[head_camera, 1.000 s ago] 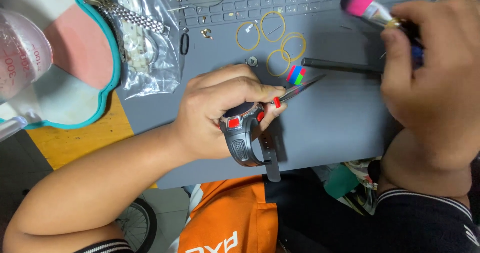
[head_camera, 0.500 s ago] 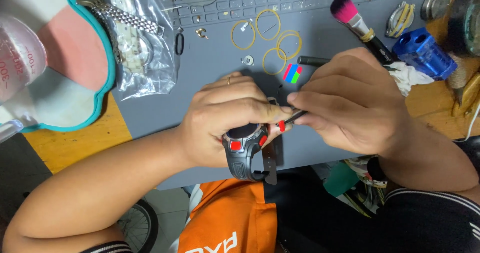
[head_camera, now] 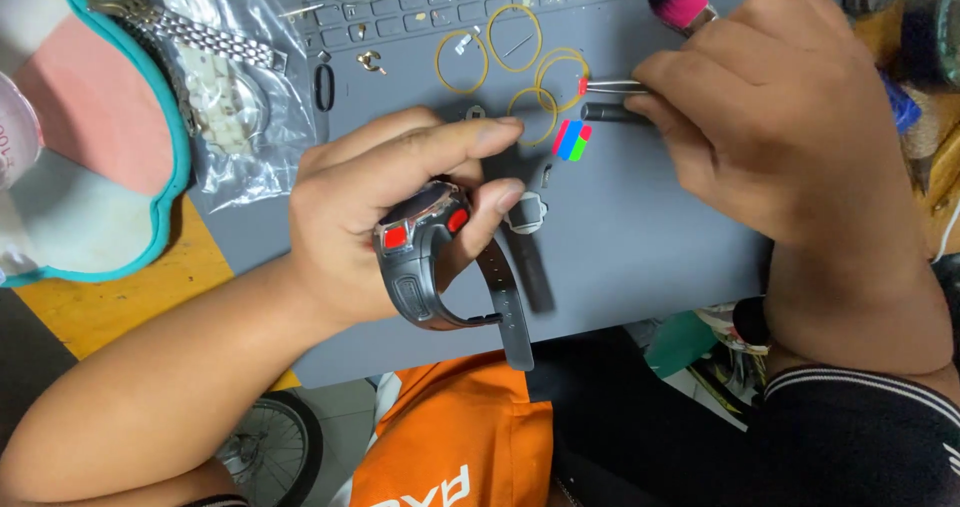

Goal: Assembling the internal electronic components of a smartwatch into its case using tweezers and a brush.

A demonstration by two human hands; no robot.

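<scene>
One view, head camera. We see a clear bag point(head_camera: 215, 87) holding a metal watch band point(head_camera: 190, 35). Four yellow rings point(head_camera: 515, 39) lie on the grey mat point(head_camera: 640, 227). Our left hand point(head_camera: 400, 212) clasps the grey watch point(head_camera: 425, 257) over the mat; our right hand point(head_camera: 770, 117) pinches tweezers point(head_camera: 610, 86).

Watch point(head_camera: 425, 257): matt grey plastic case and strap, glossy red buttons. Work mat point(head_camera: 640, 237): smooth matt grey rubber-like sheet. Tweezers point(head_camera: 612, 86): bright polished metal. Rings point(head_camera: 500, 57): thin yellow rubber-like loops. Bracelet point(head_camera: 205, 42): shiny metal links, seen inside clear glossy plastic bag point(head_camera: 240, 117). Tabletop point(head_camera: 110, 302): yellow, wood-like.
</scene>
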